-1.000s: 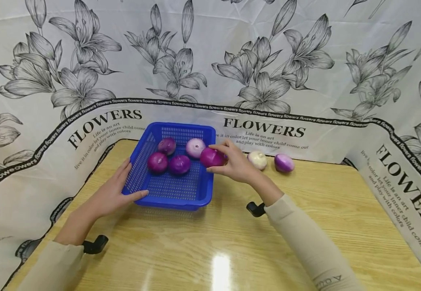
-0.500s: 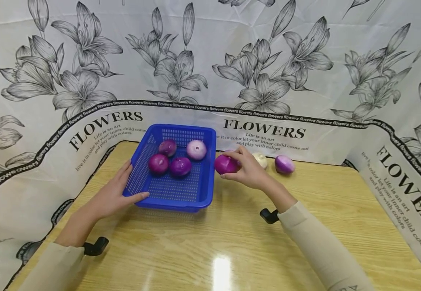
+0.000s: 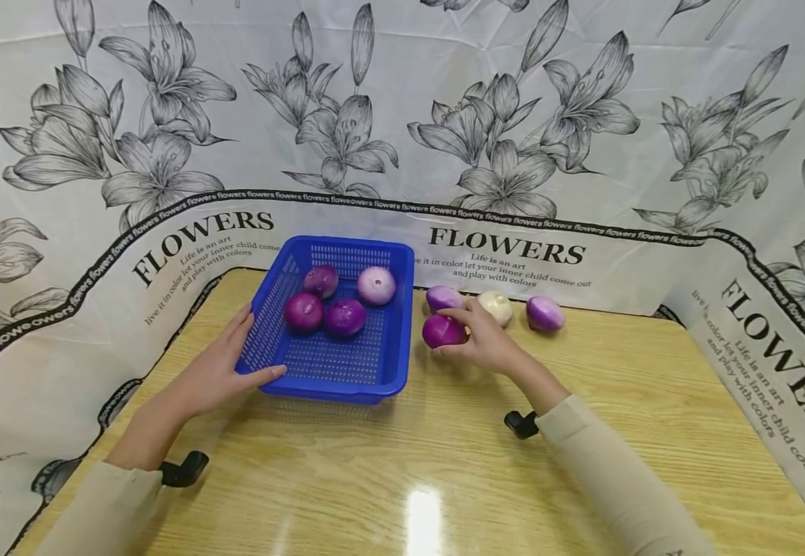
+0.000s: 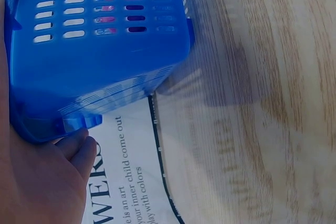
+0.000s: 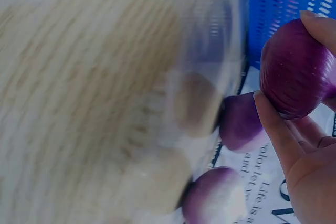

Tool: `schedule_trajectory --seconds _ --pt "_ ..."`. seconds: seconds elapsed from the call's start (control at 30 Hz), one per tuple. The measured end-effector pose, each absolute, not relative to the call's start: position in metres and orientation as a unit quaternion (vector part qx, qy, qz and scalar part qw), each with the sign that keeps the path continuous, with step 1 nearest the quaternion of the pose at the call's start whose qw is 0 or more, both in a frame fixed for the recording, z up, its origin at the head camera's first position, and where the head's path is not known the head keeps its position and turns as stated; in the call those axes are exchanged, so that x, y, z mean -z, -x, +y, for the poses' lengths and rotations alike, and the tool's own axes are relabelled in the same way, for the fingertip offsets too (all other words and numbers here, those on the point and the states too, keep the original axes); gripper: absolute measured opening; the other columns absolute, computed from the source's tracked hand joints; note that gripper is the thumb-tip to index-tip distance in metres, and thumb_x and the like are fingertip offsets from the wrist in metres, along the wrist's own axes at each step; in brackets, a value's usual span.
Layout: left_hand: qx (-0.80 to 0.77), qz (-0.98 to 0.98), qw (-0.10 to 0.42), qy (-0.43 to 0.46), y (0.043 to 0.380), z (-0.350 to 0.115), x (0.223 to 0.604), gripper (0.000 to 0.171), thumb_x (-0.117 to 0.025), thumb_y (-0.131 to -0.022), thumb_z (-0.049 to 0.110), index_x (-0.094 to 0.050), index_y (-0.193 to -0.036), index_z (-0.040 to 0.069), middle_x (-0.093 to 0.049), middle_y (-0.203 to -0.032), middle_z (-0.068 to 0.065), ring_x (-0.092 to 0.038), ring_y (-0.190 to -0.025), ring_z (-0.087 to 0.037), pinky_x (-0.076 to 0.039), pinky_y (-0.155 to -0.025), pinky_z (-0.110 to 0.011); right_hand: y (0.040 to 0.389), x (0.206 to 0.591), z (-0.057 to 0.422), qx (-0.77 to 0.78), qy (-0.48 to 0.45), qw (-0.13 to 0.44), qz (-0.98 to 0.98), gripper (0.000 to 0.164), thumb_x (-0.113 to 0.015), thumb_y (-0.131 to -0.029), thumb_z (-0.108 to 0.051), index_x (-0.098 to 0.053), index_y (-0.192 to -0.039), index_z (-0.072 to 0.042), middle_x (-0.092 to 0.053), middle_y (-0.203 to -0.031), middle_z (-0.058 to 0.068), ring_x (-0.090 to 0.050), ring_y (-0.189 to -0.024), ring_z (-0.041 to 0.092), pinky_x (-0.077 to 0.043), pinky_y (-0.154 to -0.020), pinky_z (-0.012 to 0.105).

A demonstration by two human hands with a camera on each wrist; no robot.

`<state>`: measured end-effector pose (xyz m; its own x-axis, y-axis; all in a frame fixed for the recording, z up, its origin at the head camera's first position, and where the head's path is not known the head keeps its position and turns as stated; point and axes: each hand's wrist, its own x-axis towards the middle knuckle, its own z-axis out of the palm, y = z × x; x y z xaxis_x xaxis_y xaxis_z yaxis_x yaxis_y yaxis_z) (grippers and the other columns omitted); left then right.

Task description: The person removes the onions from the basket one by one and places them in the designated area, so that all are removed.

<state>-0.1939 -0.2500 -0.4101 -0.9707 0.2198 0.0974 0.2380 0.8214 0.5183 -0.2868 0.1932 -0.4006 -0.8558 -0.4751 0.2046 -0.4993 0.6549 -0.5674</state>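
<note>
A purple onion (image 3: 444, 331) is pinched between the thumb and fingers of my right hand (image 3: 489, 340), just right of a blue plastic basket (image 3: 357, 392). Whether that onion touches the table cannot be told. In the right wrist view the same purple onion (image 5: 294, 72) fills the grip, with a second onion (image 5: 242, 124) close by its lower side. My left hand (image 3: 218, 378) holds the basket at its left front corner, thumb over the rim. The left wrist view shows fingertips (image 4: 84, 153) curled under the rim. Several onions, one of them paler (image 3: 376, 286), lie inside the basket.
Along the back of the wooden table (image 3: 375, 471) lie a purple onion (image 3: 443, 297), a whitish onion (image 3: 496, 307) and another purple onion (image 3: 545, 314). A flower-printed cloth (image 3: 347, 69) rises behind the table and at both sides.
The purple onion in my right hand has moved from over the basket's right rim, rightward and lower, to beside the basket. My left hand has stayed on the basket.
</note>
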Motion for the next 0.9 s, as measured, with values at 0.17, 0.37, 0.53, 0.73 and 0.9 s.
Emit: schedule_trajectory --seconds 0.17,0.37,0.53,0.73,0.9 --pt "0.275 -0.954 0.017 0.122 0.194 -0.25 0.411 0.117 -0.065 -0.09 0.068 0.001 -0.164 0.005 0.004 -0.172 -0.012 -0.01 -0.154 -0.048 -0.02 -0.117 -0.071 0.29 0.409 0.198 -0.315 -0.268 0.012 -0.91 0.073 -0.09 -0.08 -0.025 -0.059 -0.14 0.001 -0.052 -0.12 0.021 -0.053 -0.113 0.035 -0.046 -0.102 0.055" --pt "0.275 -0.953 0.017 0.122 0.194 -0.249 0.408 0.117 -0.064 -0.09 0.068 0.001 -0.164 0.006 0.004 -0.172 -0.011 -0.009 -0.155 -0.047 -0.02 -0.117 -0.071 0.296 0.416 0.199 -0.31 -0.264 -0.004 -0.913 0.071 -0.089 -0.08 -0.022 -0.059 -0.139 0.004 -0.055 -0.12 0.023 -0.052 -0.113 0.036 -0.046 -0.101 0.056" --pt "0.277 -0.953 0.016 0.122 0.194 -0.249 0.408 0.117 -0.065 -0.09 0.067 0.001 -0.164 0.005 0.004 -0.172 -0.012 -0.009 -0.154 -0.047 -0.02 -0.117 -0.071 0.3 0.421 0.199 -0.299 -0.266 -0.015 -0.916 0.071 -0.088 -0.081 -0.023 -0.058 -0.139 0.006 -0.055 -0.126 0.027 -0.056 -0.116 0.04 -0.046 -0.103 0.057" --pt "0.279 -0.952 0.016 0.122 0.194 -0.249 0.408 0.117 -0.065 -0.09 0.067 -0.001 -0.164 0.004 0.003 -0.172 -0.014 -0.01 -0.154 -0.048 -0.019 -0.117 -0.071 0.303 0.425 0.199 -0.298 -0.271 -0.025 -0.915 0.074 -0.087 -0.082 -0.024 -0.053 -0.141 0.005 -0.052 -0.133 0.029 -0.056 -0.121 0.043 -0.046 -0.106 0.058" --pt "0.28 -0.952 0.017 0.122 0.194 -0.249 0.408 0.116 -0.065 -0.09 0.066 -0.002 -0.164 0.002 0.002 -0.172 -0.015 -0.011 -0.154 -0.049 -0.02 -0.117 -0.071 0.303 0.426 0.199 -0.296 -0.267 -0.035 -0.916 0.075 -0.086 -0.082 -0.023 -0.05 -0.142 0.005 -0.051 -0.136 0.028 -0.056 -0.124 0.042 -0.046 -0.107 0.057"
